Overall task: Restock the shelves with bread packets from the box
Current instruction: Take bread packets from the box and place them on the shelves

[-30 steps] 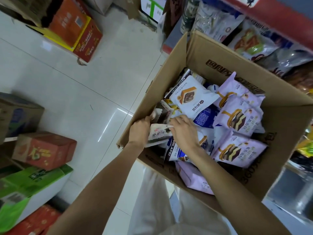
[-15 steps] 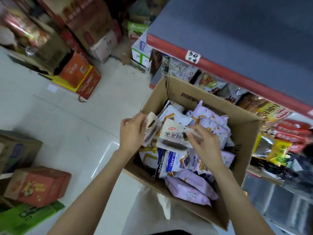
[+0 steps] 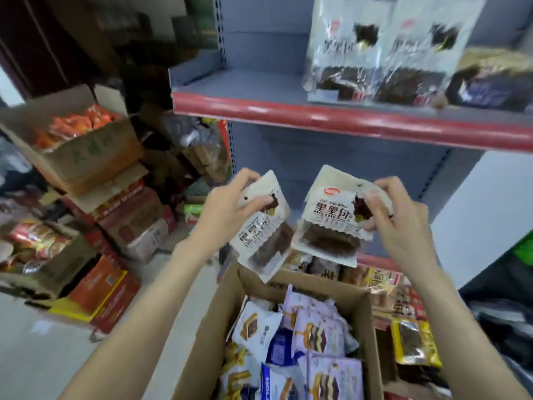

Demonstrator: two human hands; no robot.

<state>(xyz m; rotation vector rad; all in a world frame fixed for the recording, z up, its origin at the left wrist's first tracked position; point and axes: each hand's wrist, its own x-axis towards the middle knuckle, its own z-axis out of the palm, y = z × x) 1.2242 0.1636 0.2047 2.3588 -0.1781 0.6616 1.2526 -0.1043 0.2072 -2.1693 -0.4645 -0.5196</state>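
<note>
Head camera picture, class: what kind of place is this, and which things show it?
Most likely a small grocery shop: a red-edged shelf displaying bread packets, a restocking box of packets, and stacked cartons.

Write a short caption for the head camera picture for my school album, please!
Left hand and right hand each lift a dark bread packet above the cardboard box toward the red-edged shelf.

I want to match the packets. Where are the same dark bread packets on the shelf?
In the head view, two matching packets stand upright on the upper shelf, toward its right side, above the right hand.
</note>
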